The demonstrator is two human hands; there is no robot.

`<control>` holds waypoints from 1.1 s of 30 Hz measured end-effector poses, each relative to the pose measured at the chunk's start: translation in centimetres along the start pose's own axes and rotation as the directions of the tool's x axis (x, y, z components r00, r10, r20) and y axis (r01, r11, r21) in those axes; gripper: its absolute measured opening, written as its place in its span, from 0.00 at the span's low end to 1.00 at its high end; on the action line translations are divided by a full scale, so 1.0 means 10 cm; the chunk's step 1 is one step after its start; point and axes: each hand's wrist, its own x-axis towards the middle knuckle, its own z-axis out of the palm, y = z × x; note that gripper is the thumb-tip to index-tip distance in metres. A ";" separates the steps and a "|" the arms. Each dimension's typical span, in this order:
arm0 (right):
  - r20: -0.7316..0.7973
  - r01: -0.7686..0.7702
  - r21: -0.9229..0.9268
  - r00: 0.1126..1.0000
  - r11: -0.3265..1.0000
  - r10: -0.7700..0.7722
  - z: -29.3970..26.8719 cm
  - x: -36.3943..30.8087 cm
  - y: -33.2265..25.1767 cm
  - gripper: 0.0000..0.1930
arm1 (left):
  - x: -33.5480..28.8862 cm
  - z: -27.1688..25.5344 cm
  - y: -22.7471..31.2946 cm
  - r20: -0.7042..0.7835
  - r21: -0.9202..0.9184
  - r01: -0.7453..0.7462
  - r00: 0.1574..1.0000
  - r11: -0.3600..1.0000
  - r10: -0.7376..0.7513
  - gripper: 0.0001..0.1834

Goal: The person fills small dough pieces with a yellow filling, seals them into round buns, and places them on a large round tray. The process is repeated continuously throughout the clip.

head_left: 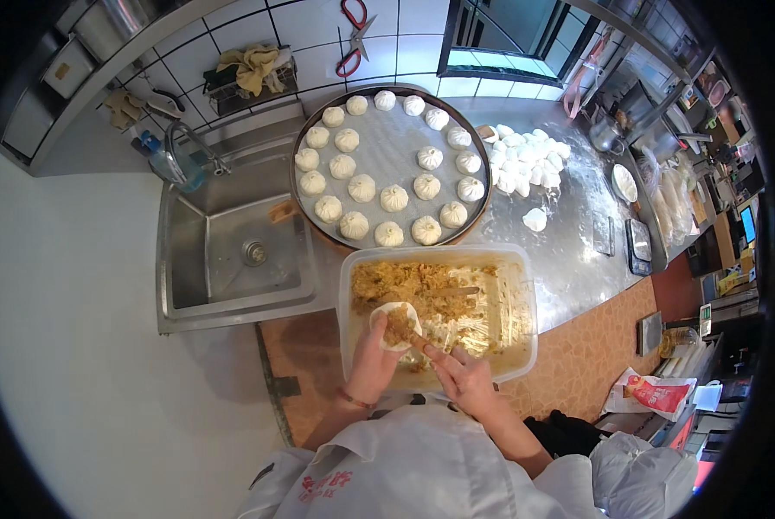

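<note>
In my left hand (373, 367) lies a round dough wrapper (413, 317), cupped by the fingers, with a mound of brown filling (396, 326) on it. My right hand (465, 381) grips a wooden spatula (420, 344) whose tip meets that filling. Both hands are over the near part of a translucent plastic tub (532, 324). Chopped filling (387, 278) is heaped along the tub's far left, and smears coat its right side. Another wooden utensil (458, 291) rests inside. Beyond the tub, a large round tray (387, 143) carries several pleated buns (393, 198).
Left of the tray is a steel sink (223, 233) with a faucet (199, 149). Dough pieces (526, 160) are piled on the floured steel counter (569, 251) at right, near a scale (637, 246). Red-handled scissors (355, 39) hang on the tiled wall.
</note>
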 end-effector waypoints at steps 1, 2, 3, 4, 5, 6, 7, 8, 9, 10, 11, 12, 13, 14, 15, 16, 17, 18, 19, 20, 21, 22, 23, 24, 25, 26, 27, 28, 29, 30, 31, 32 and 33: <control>0.007 0.003 -0.008 1.000 1.000 -0.003 0.04 -0.02 0.02 0.14 | 0.04 -0.11 -0.04 0.035 0.071 -0.007 0.999 0.997 0.005 0.21; 0.016 0.006 -0.017 1.000 1.000 -0.006 0.05 -0.03 0.04 0.14 | 0.09 -0.27 -0.09 0.070 0.138 -0.016 0.998 0.990 0.007 0.21; 0.004 -0.019 0.105 1.000 0.994 0.018 0.05 -0.03 0.06 0.14 | 0.10 -0.35 -0.10 0.100 0.207 -0.026 0.995 0.978 0.005 0.21; -0.005 -0.042 0.226 0.999 0.973 0.044 0.04 -0.04 0.08 0.14 | 0.11 -0.40 -0.15 0.085 0.270 -0.083 0.994 0.959 0.062 0.20; -0.014 -0.060 0.342 0.998 0.938 0.069 0.03 -0.03 0.11 0.14 | 0.12 -0.35 -0.16 0.077 0.333 -0.140 0.990 0.932 0.121 0.19; -0.073 -0.036 0.361 0.995 0.932 0.066 0.02 -0.02 0.11 0.14 | 0.11 -0.32 -0.14 0.062 0.293 -0.135 0.991 0.947 0.122 0.19; -0.131 -0.011 0.378 0.989 0.926 0.065 0.00 0.00 0.10 0.14 | 0.12 -0.28 -0.11 0.050 0.253 -0.132 0.991 0.958 0.123 0.18; -0.187 0.006 0.394 0.980 0.919 0.074 -0.02 -0.01 0.11 0.14 | 0.05 -0.06 0.03 0.033 0.104 -0.058 0.998 0.993 0.055 0.17; -0.135 -0.036 0.352 0.987 0.935 0.089 -0.04 0.01 0.08 0.14 | 0.00 0.06 0.10 0.028 -0.053 0.017 0.999 0.998 -0.015 0.17; -0.083 -0.077 0.307 0.991 0.949 0.107 -0.05 0.05 0.05 0.13 | 0.02 -0.02 0.02 0.023 0.101 -0.066 0.998 0.993 0.064 0.18; -0.036 -0.100 0.262 0.993 0.960 0.113 -0.05 0.10 0.03 0.13 | 0.07 -0.17 -0.10 0.034 0.254 -0.162 0.987 0.954 0.158 0.19; 0.007 -0.130 0.199 0.991 0.971 0.131 -0.05 0.09 0.03 0.13 | 0.11 -0.29 -0.17 0.056 0.381 -0.218 0.976 0.899 0.213 0.20; 0.056 -0.154 0.137 0.988 0.979 0.147 -0.05 0.07 0.02 0.14 | 0.14 -0.41 -0.24 0.075 0.499 -0.270 0.960 0.823 0.269 0.20; 0.102 -0.175 0.074 0.981 0.982 0.167 -0.04 0.04 0.02 0.14 | 0.15 -0.50 -0.27 0.095 0.593 -0.292 0.951 0.751 0.295 0.20; 0.083 -0.173 0.171 0.983 0.970 0.161 -0.05 0.02 0.02 0.14 | 0.18 -0.58 -0.29 0.088 0.616 -0.284 0.952 0.735 0.293 0.20; 0.063 -0.167 0.266 0.986 0.949 0.156 -0.06 -0.01 0.04 0.14 | 0.21 -0.67 -0.29 0.081 0.638 -0.279 0.951 0.718 0.297 0.20; 0.047 -0.160 0.360 0.987 0.919 0.154 -0.08 -0.04 0.06 0.14 | 0.22 -0.71 -0.26 0.039 0.597 -0.243 0.961 0.764 0.275 0.21; 0.029 -0.191 0.435 0.980 0.880 0.199 -0.10 -0.07 0.09 0.15 | 0.21 -0.75 -0.23 0.014 0.547 -0.234 0.963 0.804 0.270 0.20; 0.016 -0.218 0.508 0.970 0.834 0.244 -0.14 -0.11 0.12 0.15 | 0.21 -0.78 -0.21 -0.009 0.492 -0.226 0.964 0.841 0.265 0.19; 0.008 -0.246 0.580 0.955 0.776 0.297 -0.17 -0.15 0.13 0.15 | 0.18 -0.65 -0.08 -0.018 0.434 -0.237 0.962 0.869 0.271 0.19; 0.090 -0.348 0.569 0.927 0.745 0.364 -0.25 -0.13 0.10 0.15 | 0.12 -0.54 0.06 -0.015 0.278 -0.209 0.975 0.937 0.222 0.19; 0.142 -0.329 0.506 0.943 0.797 0.299 -0.25 -0.06 0.12 0.15 | 0.05 -0.44 0.19 -0.010 0.117 -0.173 0.984 0.978 0.175 0.19; 0.196 -0.302 0.440 0.951 0.846 0.238 -0.25 0.02 0.16 0.15 | -0.03 -0.35 0.34 0.038 -0.150 -0.073 0.996 0.986 0.079 0.20; 0.256 -0.266 0.372 0.950 0.889 0.177 -0.23 0.06 0.19 0.14 | -0.09 -0.35 0.46 0.106 -0.403 0.044 0.994 0.914 -0.001 0.20; 0.252 -0.158 0.281 0.964 0.947 0.086 -0.10 0.04 0.32 0.13 | -0.13 -0.41 0.52 0.082 -0.368 0.008 0.996 0.930 0.024 0.21; 0.289 -0.134 0.259 0.956 0.956 0.056 0.00 0.03 0.42 0.13 | -0.20 -0.47 0.56 0.022 -0.232 -0.080 0.996 0.969 0.087 0.20; 0.327 -0.109 0.240 0.945 0.965 0.026 0.08 0.02 0.52 0.13 | -0.29 -0.49 0.60 -0.030 -0.084 -0.160 0.987 0.983 0.158 0.20; 0.364 -0.083 0.222 0.932 0.972 -0.004 0.16 0.00 0.61 0.12 | -0.36 -0.48 0.65 -0.061 -0.137 -0.143 0.989 0.980 0.135 0.19; 0.358 -0.043 0.157 0.934 0.987 -0.017 0.26 0.00 0.70 0.12 | -0.43 -0.46 0.71 -0.095 -0.188 -0.133 0.989 0.973 0.117 0.19; 0.351 0.002 0.090 0.936 0.996 -0.034 0.34 0.03 0.79 0.12 | -0.48 -0.51 0.72 -0.053 -0.222 -0.124 0.992 0.967 0.115 0.19; 0.344 0.046 0.023 0.938 0.999 -0.051 0.40 0.07 0.86 0.12 | -0.53 -0.57 0.70 -0.010 -0.255 -0.113 0.993 0.960 0.114 0.19; 0.333 0.039 0.052 0.941 0.998 -0.054 0.42 0.13 0.91 0.12 | -0.56 -0.62 0.68 0.035 -0.293 -0.099 0.993 0.951 0.115 0.19; 0.321 0.031 0.080 0.945 0.996 -0.056 0.44 0.19 0.96 0.12 | -0.60 -0.64 0.65 -0.051 -0.318 -0.109 0.994 0.942 0.098 0.19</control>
